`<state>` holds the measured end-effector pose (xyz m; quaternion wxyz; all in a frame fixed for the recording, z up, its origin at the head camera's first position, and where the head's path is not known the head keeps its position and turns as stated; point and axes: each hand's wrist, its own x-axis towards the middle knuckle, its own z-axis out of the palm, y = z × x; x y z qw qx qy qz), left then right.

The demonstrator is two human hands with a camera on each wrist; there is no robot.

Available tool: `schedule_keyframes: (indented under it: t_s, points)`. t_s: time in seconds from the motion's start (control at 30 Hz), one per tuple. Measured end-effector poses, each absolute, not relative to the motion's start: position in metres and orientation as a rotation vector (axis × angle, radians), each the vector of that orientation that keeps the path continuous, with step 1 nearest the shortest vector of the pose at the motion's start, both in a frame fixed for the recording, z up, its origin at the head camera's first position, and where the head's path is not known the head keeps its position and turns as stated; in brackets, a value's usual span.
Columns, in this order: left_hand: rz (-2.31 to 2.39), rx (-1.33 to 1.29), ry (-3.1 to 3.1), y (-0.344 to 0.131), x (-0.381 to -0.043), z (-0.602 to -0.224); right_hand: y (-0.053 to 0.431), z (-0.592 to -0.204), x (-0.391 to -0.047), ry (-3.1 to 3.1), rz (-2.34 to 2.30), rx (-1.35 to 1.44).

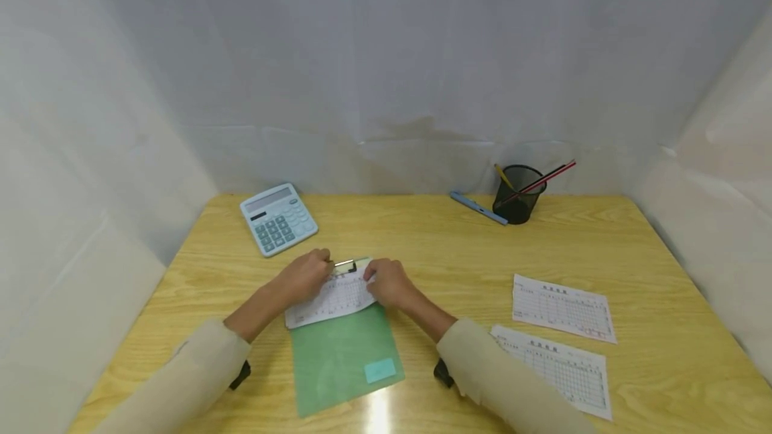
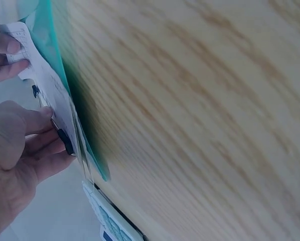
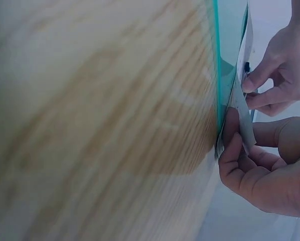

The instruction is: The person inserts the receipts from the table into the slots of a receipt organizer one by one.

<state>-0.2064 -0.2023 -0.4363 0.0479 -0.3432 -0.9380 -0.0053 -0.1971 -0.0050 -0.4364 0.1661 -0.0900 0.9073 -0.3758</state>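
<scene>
A green clip folder (image 1: 344, 357) lies on the wooden table before me, with a light blue label (image 1: 380, 371) on its lower right. A printed form (image 1: 338, 301) covers its upper part, below a metal clip (image 1: 344, 264) with black ends. At the clip's left side, my left hand (image 1: 306, 276) pinches it, the thumb on its wire and the fingers behind the folder's top edge in the left wrist view. My right hand (image 1: 391, 282) pinches the form's right side between thumb and fingers; in the right wrist view that paper edge (image 3: 246, 120) bends up off the folder.
A light blue calculator (image 1: 279, 218) sits behind my left hand. At the back right stand a black mesh pen cup (image 1: 519, 203) with pencils and a blue pen-like item (image 1: 478, 207). Two printed forms (image 1: 563, 307) (image 1: 567, 370) lie at the right, one partly behind my right sleeve.
</scene>
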Motion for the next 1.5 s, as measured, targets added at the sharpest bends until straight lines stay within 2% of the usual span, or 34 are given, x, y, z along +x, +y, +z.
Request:
schedule_keyframes:
  t_s: [0.57, 0.8, 1.1, 1.5]
  points:
    - [-0.032, -1.019, -2.884, -0.201, -0.205, -0.438, -0.014, -0.439, -0.204, 2.665, -1.072, -0.289]
    - [-0.003, -1.005, -2.902, -0.198, -0.206, -0.437, -0.001, -0.438, -0.205, 2.635, -1.041, -0.295]
    - [0.013, -1.014, -2.875, -0.2, -0.206, -0.435, 0.053, -0.435, -0.196, 2.736, -1.061, -0.403]
    - [-0.034, -0.979, -2.893, -0.201, -0.206, -0.436, 0.167, -0.426, -0.184, 2.74, -1.182, -0.312]
